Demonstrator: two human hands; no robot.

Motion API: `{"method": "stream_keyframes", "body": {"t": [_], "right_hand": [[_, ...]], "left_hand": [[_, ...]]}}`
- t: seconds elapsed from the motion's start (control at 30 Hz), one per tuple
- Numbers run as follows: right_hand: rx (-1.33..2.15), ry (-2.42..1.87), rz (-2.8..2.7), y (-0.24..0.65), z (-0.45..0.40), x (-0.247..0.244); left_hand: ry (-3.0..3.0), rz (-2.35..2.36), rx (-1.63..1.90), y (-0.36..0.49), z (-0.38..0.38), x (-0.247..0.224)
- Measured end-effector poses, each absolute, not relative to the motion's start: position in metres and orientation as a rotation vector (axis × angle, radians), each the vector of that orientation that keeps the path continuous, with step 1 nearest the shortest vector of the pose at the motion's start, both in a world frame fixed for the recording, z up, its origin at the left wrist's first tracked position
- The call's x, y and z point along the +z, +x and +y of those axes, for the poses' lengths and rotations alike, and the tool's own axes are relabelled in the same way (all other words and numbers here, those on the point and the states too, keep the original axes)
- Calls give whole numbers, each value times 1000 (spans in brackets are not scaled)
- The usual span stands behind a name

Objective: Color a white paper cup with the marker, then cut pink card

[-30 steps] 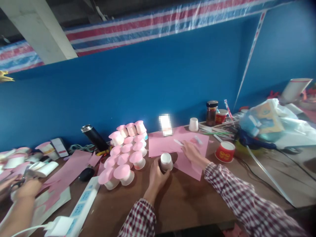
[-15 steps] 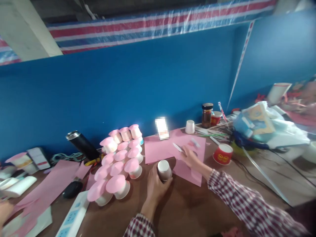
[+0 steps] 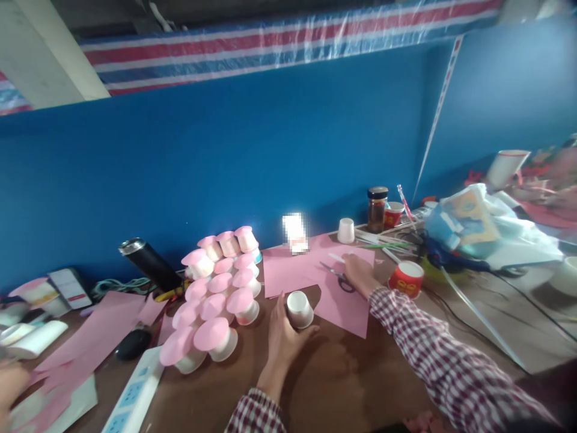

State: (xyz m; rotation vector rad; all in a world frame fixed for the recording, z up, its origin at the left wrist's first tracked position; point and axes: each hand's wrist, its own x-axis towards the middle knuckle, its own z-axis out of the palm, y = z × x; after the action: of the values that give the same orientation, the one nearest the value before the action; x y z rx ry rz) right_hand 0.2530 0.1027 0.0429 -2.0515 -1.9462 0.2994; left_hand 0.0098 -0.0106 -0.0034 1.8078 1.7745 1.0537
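My left hand (image 3: 286, 331) curves around the side of a white paper cup (image 3: 298, 308), with the thumb loosely apart from it. This cup stands upside down on the brown table. My right hand (image 3: 359, 272) has its fingers closed over a slim white tube (image 3: 336, 257) on the pink paper (image 3: 288, 273); only the tube's left end shows. Just below these fingers, dark-handled scissors (image 3: 339, 278) lie on the paper, apart from the grip. To the left of my left hand stand several upturned paper cups topped with pink paper discs (image 3: 211, 334).
Beyond my right forearm sit a red paper cup (image 3: 407, 278), a dark-lidded jar (image 3: 377, 210) and another white cup (image 3: 346, 231). A power strip (image 3: 135, 391), a mouse (image 3: 133, 344) and a black flask (image 3: 151, 264) are at left. Another person's blurred hand (image 3: 11, 382) shows at the left edge.
My right hand has let go of the scissors and shifted up and right onto the white tube. My left thumb has loosened from the cup, which stays in place.
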Motion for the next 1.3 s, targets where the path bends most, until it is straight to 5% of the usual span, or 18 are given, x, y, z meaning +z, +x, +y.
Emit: {"method": "stream_keyframes", "body": {"t": [0.43, 0.6, 0.77, 1.3], "right_hand": [[687, -1660, -1639, 244, 43, 44], [1417, -1204, -1030, 215, -31, 44], [1782, -1037, -736, 188, -70, 49], [1786, -1039, -655, 179, -85, 40]], "left_hand": [[1670, 1689, 1195, 8, -17, 7], [1820, 1659, 1504, 6, -43, 31], [2141, 1314, 1269, 28, -85, 37], [1895, 1313, 1292, 40, -96, 29]]}}
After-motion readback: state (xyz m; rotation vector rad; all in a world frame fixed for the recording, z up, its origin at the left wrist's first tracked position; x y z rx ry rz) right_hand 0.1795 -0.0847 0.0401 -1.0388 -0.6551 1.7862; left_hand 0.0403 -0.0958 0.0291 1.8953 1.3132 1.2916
